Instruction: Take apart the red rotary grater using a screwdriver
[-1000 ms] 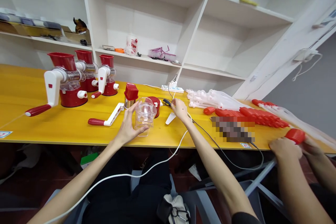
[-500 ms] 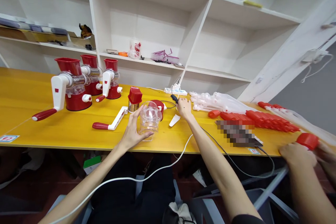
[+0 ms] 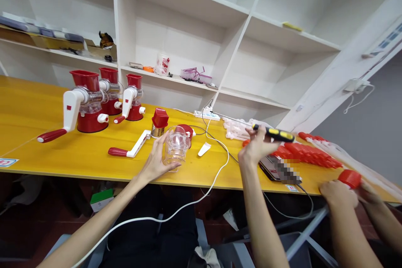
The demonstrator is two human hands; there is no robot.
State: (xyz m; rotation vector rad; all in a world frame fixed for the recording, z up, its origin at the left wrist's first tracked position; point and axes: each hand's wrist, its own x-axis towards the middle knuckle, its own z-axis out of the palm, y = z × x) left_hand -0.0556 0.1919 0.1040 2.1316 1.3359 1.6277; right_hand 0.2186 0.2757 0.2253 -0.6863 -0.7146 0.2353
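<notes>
**Transparent housing in one hand, screwdriver lifted in the other**

Nearest, a white cable curves across the lower part of the frame. At the centre, the left hand grips a transparent plastic housing from its left side, the thumb apart from the fingers and the part between them. The housing appears to stand on the yellow table. Right of centre, the right hand pinches a screwdriver with black-and-yellow handle; its thin shaft points to the upper left, well apart from the housing. At the right edge, a co-worker's hand holds a red ribbed piece.

Farther, a white crank with red grip lies left of the housing, and a round red base is just behind it. Beyond, three red-and-white crank graters stand at the left.

In my judgement, the step in hand is readying the tool while the housing is steadied. The next move calls for turning the shaft toward the work, with a firm left hold.
</notes>
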